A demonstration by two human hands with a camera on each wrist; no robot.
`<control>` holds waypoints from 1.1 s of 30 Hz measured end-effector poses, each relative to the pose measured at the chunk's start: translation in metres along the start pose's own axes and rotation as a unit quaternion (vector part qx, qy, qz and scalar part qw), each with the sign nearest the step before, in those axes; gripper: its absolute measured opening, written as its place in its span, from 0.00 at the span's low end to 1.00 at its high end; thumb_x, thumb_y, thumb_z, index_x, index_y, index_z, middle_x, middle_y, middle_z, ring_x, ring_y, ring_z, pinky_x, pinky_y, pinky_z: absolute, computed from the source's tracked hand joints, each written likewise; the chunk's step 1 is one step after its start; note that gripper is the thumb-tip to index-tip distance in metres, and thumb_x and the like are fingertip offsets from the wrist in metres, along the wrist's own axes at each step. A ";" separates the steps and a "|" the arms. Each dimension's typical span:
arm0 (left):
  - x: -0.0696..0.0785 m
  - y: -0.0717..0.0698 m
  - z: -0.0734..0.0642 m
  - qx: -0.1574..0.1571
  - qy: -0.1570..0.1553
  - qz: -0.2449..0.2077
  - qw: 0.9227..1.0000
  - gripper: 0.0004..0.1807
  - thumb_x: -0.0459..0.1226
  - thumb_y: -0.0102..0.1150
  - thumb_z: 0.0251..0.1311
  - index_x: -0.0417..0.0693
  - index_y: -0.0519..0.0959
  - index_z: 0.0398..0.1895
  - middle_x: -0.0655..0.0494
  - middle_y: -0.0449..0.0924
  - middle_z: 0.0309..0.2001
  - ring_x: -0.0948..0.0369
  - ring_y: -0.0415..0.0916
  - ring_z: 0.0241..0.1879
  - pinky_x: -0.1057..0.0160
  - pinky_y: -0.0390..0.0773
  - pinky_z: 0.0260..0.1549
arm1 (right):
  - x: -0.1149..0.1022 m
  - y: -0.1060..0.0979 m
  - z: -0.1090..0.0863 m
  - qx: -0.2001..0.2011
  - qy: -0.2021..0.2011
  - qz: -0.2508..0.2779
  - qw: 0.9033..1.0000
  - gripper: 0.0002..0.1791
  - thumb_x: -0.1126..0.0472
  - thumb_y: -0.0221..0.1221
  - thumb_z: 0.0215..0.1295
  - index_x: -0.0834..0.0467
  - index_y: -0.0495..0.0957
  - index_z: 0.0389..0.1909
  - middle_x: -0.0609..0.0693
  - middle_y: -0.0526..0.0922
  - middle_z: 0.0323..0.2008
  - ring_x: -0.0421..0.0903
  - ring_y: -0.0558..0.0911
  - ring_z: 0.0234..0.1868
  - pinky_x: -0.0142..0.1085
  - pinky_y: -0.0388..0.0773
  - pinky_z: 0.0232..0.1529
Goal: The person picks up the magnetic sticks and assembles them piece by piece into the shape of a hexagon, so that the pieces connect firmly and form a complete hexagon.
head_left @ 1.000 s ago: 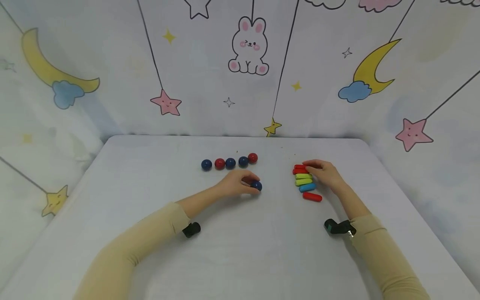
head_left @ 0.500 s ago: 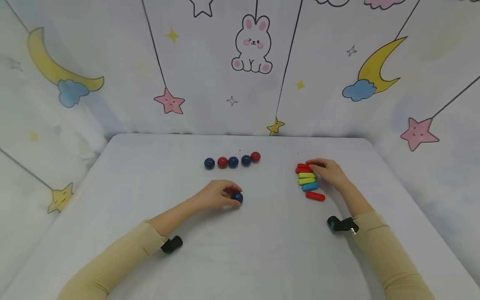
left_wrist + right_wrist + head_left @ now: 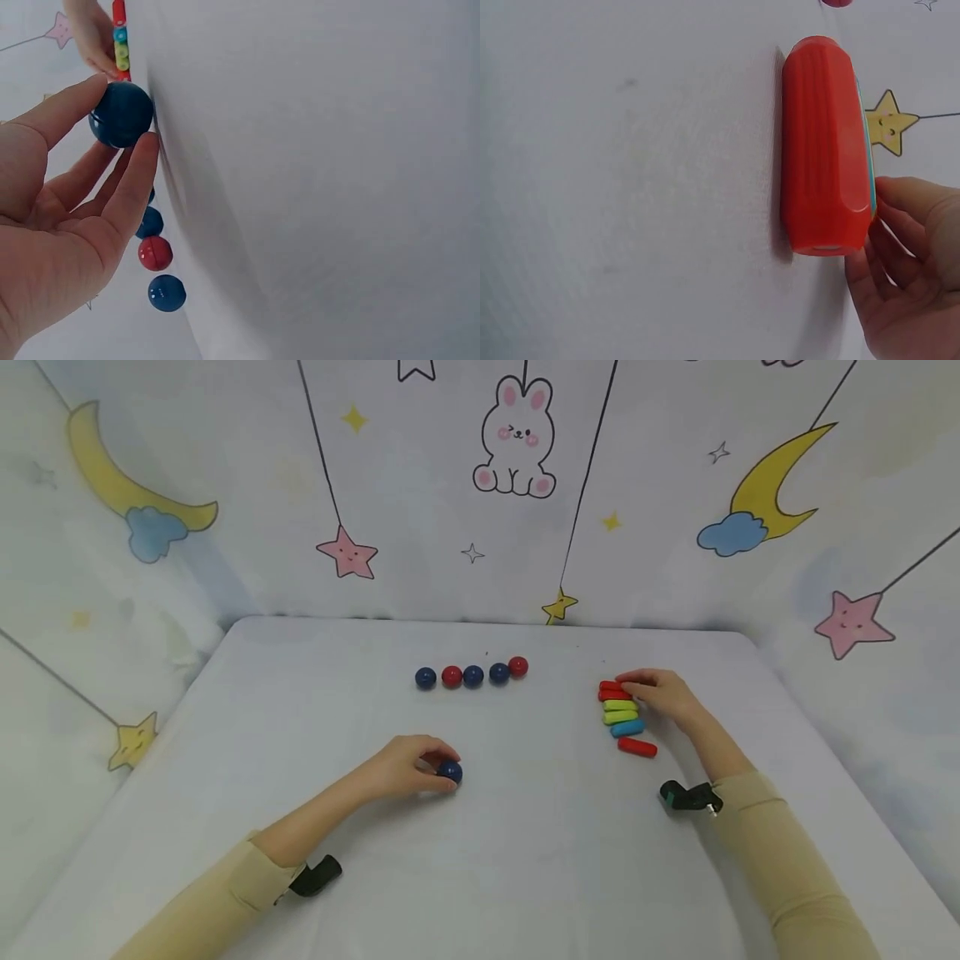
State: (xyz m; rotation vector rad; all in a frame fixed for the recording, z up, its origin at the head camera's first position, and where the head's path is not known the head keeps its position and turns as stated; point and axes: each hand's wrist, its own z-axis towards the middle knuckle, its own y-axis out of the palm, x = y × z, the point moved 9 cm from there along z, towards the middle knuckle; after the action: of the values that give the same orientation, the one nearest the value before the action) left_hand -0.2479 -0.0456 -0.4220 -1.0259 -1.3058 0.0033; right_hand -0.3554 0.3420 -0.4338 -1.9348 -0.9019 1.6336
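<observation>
My left hand [image 3: 408,766] pinches a glossy dark blue ball [image 3: 450,772] between thumb and fingers, low over the middle of the white table. In the left wrist view the same blue ball [image 3: 121,114] shows at the fingertips. My right hand [image 3: 663,693] holds the right end of the farthest red plastic stick [image 3: 609,685], thumb and forefinger about it. A second red, two yellow-green and one blue stick [image 3: 627,727] lie in a column towards me, then another red stick [image 3: 637,747], slightly apart. The right wrist view shows this near red stick [image 3: 825,150] hiding some fingertips of the hand.
At the back of the table [image 3: 525,860] several blue and red balls lie in a row, from a blue ball [image 3: 425,678] at the left to a red ball [image 3: 518,667] at the right. Behind stands a printed cloth backdrop [image 3: 420,485]. Black cameras [image 3: 690,796] sit on both wrists.
My left hand has carried the blue ball to the left and towards me, away from the row of balls. The right hand stays at the far red stick; the head view has shifted slightly.
</observation>
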 end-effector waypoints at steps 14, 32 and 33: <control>0.000 0.000 -0.007 0.008 0.000 -0.013 1.000 0.20 0.41 0.68 0.59 0.45 0.80 0.52 0.56 0.80 0.47 0.58 0.77 0.47 0.65 0.78 0.45 | -0.040 0.016 0.011 -0.028 -0.055 -0.054 0.997 0.20 0.55 0.54 0.73 0.63 0.76 0.59 0.63 0.77 0.53 0.57 0.73 0.51 0.50 0.71 0.54; -0.005 0.004 -0.008 0.010 -0.010 -0.018 1.000 0.20 0.42 0.68 0.59 0.46 0.80 0.52 0.57 0.80 0.47 0.59 0.77 0.48 0.64 0.78 0.46 | -0.102 0.072 -0.007 -0.058 -0.197 -0.080 0.975 0.13 0.61 0.63 0.65 0.55 0.83 0.49 0.50 0.82 0.45 0.50 0.77 0.46 0.42 0.76 0.46; -0.005 0.003 -0.008 0.010 -0.012 -0.019 1.000 0.20 0.42 0.68 0.59 0.46 0.80 0.52 0.57 0.80 0.47 0.59 0.77 0.48 0.64 0.78 0.46 | -0.105 0.076 -0.009 -0.062 -0.205 -0.079 0.973 0.13 0.61 0.64 0.64 0.55 0.83 0.49 0.50 0.82 0.45 0.50 0.77 0.45 0.41 0.76 0.46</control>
State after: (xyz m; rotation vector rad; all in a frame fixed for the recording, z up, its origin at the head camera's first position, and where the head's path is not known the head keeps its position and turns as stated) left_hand -0.2416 -0.0512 -0.4275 -0.9863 -1.3432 0.0006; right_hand -0.3409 0.2149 -0.4134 -1.5738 -1.3093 1.9552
